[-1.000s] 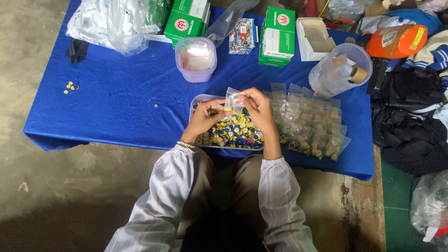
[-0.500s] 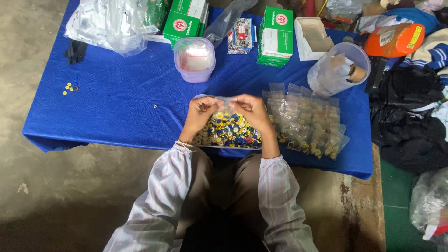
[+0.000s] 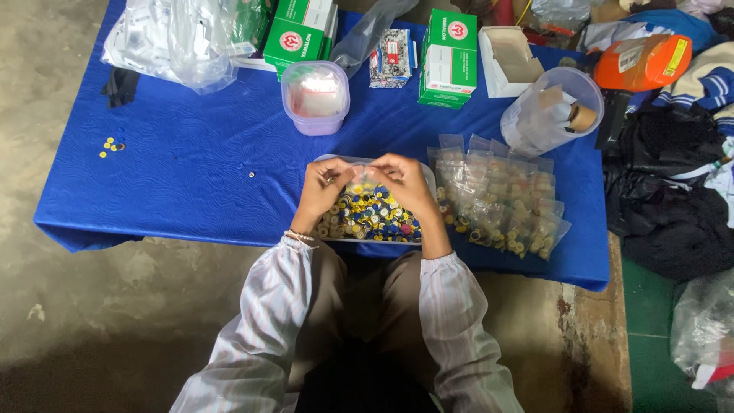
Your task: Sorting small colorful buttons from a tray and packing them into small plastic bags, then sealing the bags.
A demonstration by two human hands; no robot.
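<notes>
hands [image 3: 365, 182] pinching small clear bag (fingers closed), over tray of caps [image 3: 372, 216]

To your left of the tray of caps [image 3: 371, 218] the blue counter [image 3: 176, 176] lies open, with only a few loose caps [image 3: 109, 145] near its far edge. To your right, the pile of filled bags [image 3: 501, 199] sits just beside the tray. Ahead, the lidded tub [image 3: 315, 95] and green boxes [image 3: 451, 53] block the way; between tub and tray runs a bare strip.
</notes>
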